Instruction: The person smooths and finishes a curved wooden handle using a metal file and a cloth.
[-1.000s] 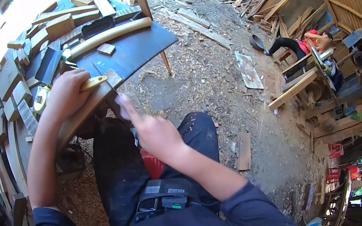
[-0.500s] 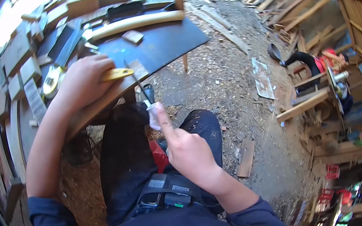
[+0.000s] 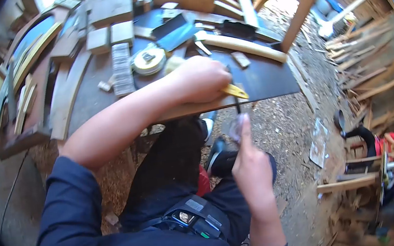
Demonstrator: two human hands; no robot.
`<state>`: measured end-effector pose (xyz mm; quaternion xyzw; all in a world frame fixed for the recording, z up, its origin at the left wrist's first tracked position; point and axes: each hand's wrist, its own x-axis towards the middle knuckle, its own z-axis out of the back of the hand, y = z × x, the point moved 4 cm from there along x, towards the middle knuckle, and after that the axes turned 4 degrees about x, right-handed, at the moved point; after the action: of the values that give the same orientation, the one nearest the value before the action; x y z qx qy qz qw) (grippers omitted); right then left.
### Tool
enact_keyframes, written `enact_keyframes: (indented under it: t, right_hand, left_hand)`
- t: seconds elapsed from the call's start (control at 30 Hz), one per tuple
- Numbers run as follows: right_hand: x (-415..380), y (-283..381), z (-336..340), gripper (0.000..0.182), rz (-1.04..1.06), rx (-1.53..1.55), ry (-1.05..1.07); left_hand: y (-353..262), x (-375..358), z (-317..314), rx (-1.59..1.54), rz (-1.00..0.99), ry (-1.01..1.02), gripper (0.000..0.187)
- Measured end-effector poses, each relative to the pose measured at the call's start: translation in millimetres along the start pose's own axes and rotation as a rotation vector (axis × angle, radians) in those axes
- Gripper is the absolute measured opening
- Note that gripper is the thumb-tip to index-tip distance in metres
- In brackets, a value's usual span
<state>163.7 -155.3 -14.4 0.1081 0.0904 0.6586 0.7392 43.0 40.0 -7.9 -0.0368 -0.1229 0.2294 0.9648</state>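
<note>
My left hand is closed round a yellow-handled tool over the front edge of the dark table. The holed end of its handle sticks out past my fingers; the rest is hidden in the hand. Below it, my right hand grips a thin dark-shafted tool by its pale, translucent handle, the index finger stretched along it. This shaft points up and overlaps the yellow handle in the view. A small wood block and a smooth curved wooden piece lie just behind my left hand.
A round yellow-and-white tape measure lies left of my left hand, near a striped block. Wood offcuts crowd the table's back and left. Shavings cover the ground. A person in red is among timber at the right.
The view has swung left, so the table and both hands appear further right. Both hands keep their tools; my right forearm now stands more upright, and the dark shaft is more vertical.
</note>
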Motion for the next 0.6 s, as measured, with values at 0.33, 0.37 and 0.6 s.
enact_keyframes:
  t: [0.33, 0.37, 0.6]
  right_hand:
    - [-10, 0, 12, 0.073, 0.064, 0.095, -0.002]
    - [4, 4, 18, 0.071, 0.041, 0.054, 0.035]
    - [13, -4, 24, 0.069, -0.018, 0.116, 0.123]
  left_hand:
    - [1, -7, -8, -0.053, -0.041, -0.225, 0.018]
    - [1, -7, -7, -0.051, -0.029, -0.192, 0.018]
    - [9, -8, -10, -0.178, 0.045, -0.172, 0.018]
